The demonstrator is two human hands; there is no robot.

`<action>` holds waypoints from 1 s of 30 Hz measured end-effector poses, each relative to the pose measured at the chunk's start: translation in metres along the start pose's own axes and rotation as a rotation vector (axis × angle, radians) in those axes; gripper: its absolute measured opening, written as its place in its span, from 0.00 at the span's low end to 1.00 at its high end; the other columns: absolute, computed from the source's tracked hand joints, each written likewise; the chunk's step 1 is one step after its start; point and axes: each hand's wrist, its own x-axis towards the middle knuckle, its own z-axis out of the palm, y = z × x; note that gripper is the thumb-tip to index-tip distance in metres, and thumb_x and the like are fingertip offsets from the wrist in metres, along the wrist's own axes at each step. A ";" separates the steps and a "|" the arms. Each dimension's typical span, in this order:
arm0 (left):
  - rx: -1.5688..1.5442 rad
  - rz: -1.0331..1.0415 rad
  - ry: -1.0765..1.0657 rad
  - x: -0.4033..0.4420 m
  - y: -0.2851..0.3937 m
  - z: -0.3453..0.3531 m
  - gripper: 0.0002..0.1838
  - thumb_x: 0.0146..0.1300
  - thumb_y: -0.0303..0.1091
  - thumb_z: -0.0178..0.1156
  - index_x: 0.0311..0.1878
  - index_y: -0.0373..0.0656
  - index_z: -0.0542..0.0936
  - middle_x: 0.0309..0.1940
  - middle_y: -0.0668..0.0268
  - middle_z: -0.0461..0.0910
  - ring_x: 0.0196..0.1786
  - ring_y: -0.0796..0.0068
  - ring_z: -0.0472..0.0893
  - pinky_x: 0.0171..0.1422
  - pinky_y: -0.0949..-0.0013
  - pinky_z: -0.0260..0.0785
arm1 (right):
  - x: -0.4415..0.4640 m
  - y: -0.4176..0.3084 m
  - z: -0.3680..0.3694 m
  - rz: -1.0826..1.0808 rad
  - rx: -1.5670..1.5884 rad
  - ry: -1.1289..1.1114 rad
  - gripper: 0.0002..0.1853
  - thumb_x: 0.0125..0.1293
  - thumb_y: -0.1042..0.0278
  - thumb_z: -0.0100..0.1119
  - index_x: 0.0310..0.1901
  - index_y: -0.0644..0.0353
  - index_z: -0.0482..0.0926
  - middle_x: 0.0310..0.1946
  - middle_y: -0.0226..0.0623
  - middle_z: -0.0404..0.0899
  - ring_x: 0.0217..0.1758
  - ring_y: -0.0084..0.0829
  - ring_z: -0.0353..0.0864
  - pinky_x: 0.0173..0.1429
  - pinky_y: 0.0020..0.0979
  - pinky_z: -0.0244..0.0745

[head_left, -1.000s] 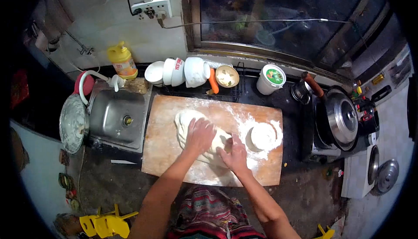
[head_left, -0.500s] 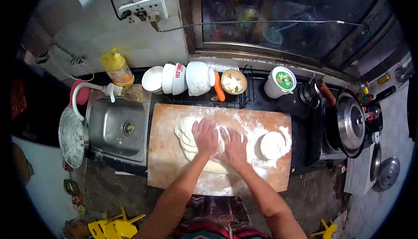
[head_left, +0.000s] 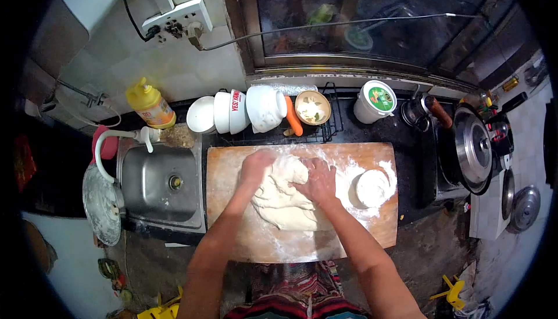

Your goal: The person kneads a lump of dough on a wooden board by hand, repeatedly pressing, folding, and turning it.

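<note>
A large soft mass of white dough (head_left: 283,205) lies on a floured wooden board (head_left: 232,246), its far part bunched up between my hands. My left hand (head_left: 256,167) is wrapped round the far left edge of the dough, its fingertips partly hidden. On the other side my right hand (head_left: 318,180) grips the dough, thumb pressed into it and fingers bent over the far right edge. A small white container of flour (head_left: 372,188) stands on the board to the right of my right hand, with loose flour scattered round it.
Left of the board is a steel sink (head_left: 160,182) with a white faucet (head_left: 104,136). Behind stand stacked white bowls (head_left: 264,110), a carrot (head_left: 293,117), a brown-rimmed bowl (head_left: 313,108) and a white tub (head_left: 375,103). A lidded pot (head_left: 472,144) is at the right.
My hands have gone from pressing flat on the dough to holding its far edge from both sides. The dough's far part is now gathered up, and the view has shifted slightly.
</note>
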 end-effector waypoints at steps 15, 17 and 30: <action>0.934 0.329 0.382 -0.160 0.042 0.086 0.16 0.60 0.44 0.61 0.41 0.40 0.77 0.43 0.53 0.74 0.51 0.50 0.73 0.59 0.48 0.61 | -0.088 0.035 -0.038 -0.602 -0.032 -0.169 0.39 0.43 0.63 0.73 0.62 0.43 0.73 0.63 0.44 0.69 0.71 0.46 0.63 0.73 0.61 0.52; 0.876 0.366 0.447 -0.149 0.038 0.096 0.22 0.60 0.45 0.61 0.52 0.40 0.78 0.54 0.52 0.75 0.62 0.51 0.71 0.69 0.45 0.55 | -0.107 0.029 -0.045 -0.575 -0.062 -0.162 0.36 0.48 0.54 0.72 0.62 0.44 0.74 0.64 0.46 0.68 0.73 0.45 0.62 0.75 0.61 0.50; 1.056 0.361 0.584 -0.191 -0.031 0.162 0.33 0.53 0.49 0.63 0.63 0.48 0.74 0.66 0.52 0.66 0.73 0.44 0.59 0.73 0.31 0.44 | -0.134 0.042 -0.062 -0.531 -0.190 -0.230 0.45 0.52 0.39 0.70 0.72 0.40 0.65 0.72 0.45 0.61 0.77 0.50 0.55 0.74 0.64 0.48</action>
